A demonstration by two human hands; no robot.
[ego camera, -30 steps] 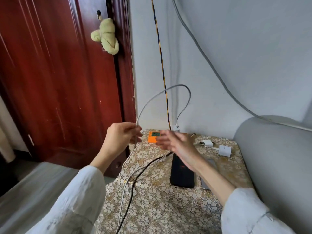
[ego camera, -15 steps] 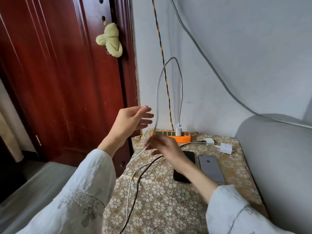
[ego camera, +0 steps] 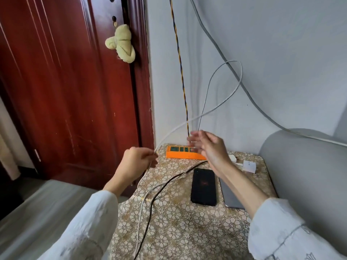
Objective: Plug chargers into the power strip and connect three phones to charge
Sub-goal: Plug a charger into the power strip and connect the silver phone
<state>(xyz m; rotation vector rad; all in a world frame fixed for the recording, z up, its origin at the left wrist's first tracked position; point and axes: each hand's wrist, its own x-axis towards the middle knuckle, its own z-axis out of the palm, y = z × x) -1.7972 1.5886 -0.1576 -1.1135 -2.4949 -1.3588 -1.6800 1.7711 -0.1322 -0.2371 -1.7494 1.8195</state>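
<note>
The worktop, under a gold floral cloth, is boxed in by the red door at left, the wall behind and a grey cushion at right; its lower centre lies bare. One orange power strip sits at the back edge. Two phones show: a black phone and a grey phone beside it. Two white chargers lie at right. The left hand pinches a white cable looping up the wall. The right hand hovers above the strip, fingers spread, gripping nothing clearly.
</note>
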